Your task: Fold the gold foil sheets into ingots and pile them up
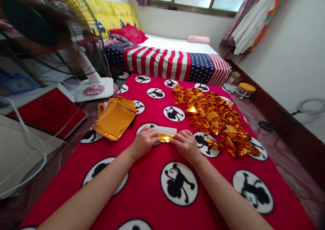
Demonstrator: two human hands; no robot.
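Gold foil sheet (166,138), shiny, its far strip white — pinched at both ends by left (145,140) and right fingers (186,142); crinkled foil pieces (212,113) heap right, smooth foil squares (116,116) stack left.

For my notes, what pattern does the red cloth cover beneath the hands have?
The cover has white circles bearing black figures, clearest in the head view.

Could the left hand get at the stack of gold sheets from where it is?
Probably yes: the stack lies just beyond the left hand, with nothing standing between, though that hand would likely first leave the sheet.
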